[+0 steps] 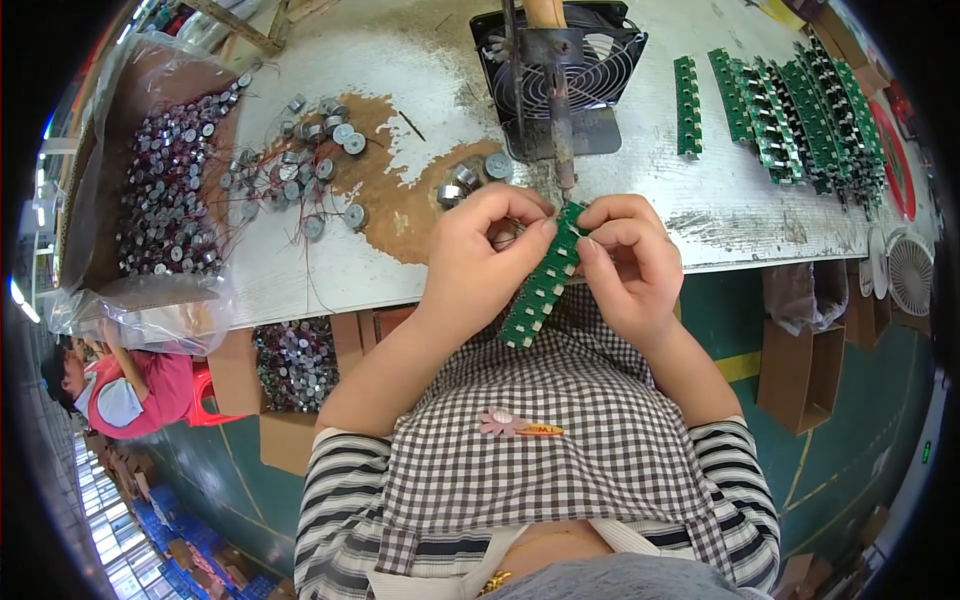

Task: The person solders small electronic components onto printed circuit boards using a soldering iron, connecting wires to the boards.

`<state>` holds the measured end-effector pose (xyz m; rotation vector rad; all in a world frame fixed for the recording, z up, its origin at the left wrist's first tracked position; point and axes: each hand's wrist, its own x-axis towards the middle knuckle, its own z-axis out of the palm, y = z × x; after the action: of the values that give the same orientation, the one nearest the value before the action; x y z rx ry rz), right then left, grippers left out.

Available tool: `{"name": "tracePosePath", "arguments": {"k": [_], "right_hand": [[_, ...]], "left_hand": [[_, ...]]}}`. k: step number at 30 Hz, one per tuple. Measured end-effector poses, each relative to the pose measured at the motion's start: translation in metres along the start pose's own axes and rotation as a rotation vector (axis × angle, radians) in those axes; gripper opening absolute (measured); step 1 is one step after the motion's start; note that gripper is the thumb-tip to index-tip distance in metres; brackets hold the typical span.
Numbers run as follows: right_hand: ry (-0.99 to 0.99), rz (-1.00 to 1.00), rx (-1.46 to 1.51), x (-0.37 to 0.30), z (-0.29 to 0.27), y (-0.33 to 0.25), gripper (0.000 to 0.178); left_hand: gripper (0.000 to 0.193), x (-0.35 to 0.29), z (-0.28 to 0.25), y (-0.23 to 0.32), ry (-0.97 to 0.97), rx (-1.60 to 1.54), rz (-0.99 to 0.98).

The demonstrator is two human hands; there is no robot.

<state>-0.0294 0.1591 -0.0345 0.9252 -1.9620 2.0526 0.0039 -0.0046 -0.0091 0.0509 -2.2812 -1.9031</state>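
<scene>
— Worktop [410,60] condition?

— White painted, worn through to brown in an irregular patch left of centre. Green floor [720,310] visible beyond its near edge.

— Workpiece position?

— One long green circuit-board strip [540,290] with pale components, slanting over the near edge of the worktop, its lower end above the black-and-white checked apron [540,440].

— State of the hands?

— Left hand [472,255]: fingers curled, thumb and forefinger closed at the strip's upper left edge. Something thin shows inside the curl; too small to identify. Right hand [638,270]: fingers bent, thumb and fingertips closed at the upper right edge. Both have hold of the strip.

— Equipment nearby?

— An upright metal rod [560,110] with a tan upper part, its tip just above the strip's upper end; contact cannot be determined. Behind it, a black square fan [612,65] with a wire guard.

— Stock?

— Left: small round silver motors [355,216] with red wires, scattered beside a plastic-lined brown cardboard box [150,85] holding many more. Right: a row of similar green strips [820,125], crowded together, and a single strip [688,105] apart from them.
</scene>
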Motion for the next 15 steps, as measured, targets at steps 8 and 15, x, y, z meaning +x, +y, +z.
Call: {"name": "tracePosePath", "arguments": {"k": [8, 15], "right_hand": [[0.037, 0.011, -0.051, 0.002, 0.001, -0.005, 0.009], [0.006, -0.08, -0.182, 0.013, -0.002, -0.009, 0.01]], "left_hand": [[0.007, 0.004, 0.004, 0.005, -0.009, -0.152, -0.139], [0.006, 0.007, 0.006, 0.009, 0.009, -0.16, -0.07]]}}
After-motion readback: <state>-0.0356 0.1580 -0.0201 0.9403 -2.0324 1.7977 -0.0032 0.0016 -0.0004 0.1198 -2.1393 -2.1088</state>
